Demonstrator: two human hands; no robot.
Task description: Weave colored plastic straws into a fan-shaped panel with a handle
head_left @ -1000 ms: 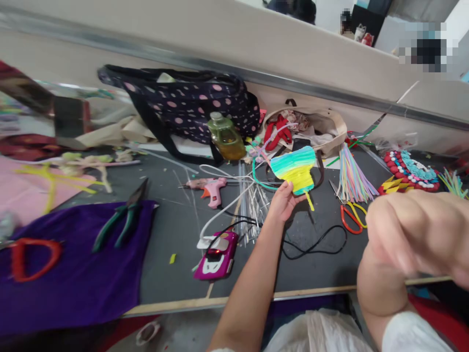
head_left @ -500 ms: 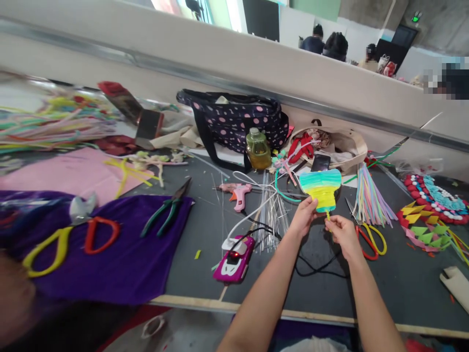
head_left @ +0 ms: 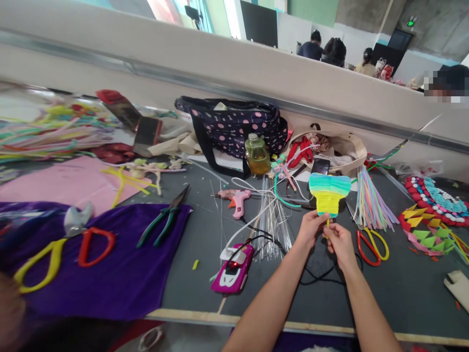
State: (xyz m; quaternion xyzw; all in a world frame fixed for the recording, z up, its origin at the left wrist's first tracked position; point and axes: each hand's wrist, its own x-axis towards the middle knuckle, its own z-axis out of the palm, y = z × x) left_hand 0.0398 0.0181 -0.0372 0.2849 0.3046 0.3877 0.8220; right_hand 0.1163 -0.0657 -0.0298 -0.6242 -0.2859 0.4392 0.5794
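Hands (head_left: pixel 310 230) (head_left: pixel 340 244) at lower edge of panel (head_left: pixel 329 195)

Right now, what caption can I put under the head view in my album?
Left hand and right hand hold a blue-yellow craft over the table, between glue gun and small scissors.

No word, label, brand or number can be read. A small, lit green rectangular sign (head_left: pixel 411 21) shows high up against the rough grey concrete wall (head_left: pixel 361 18), towards the upper right, but its marks are too small to make out. On the translucent green bottle with amber liquid (head_left: pixel 257 155), standing on the dark grey counter (head_left: pixel 286 293), no lettering is legible
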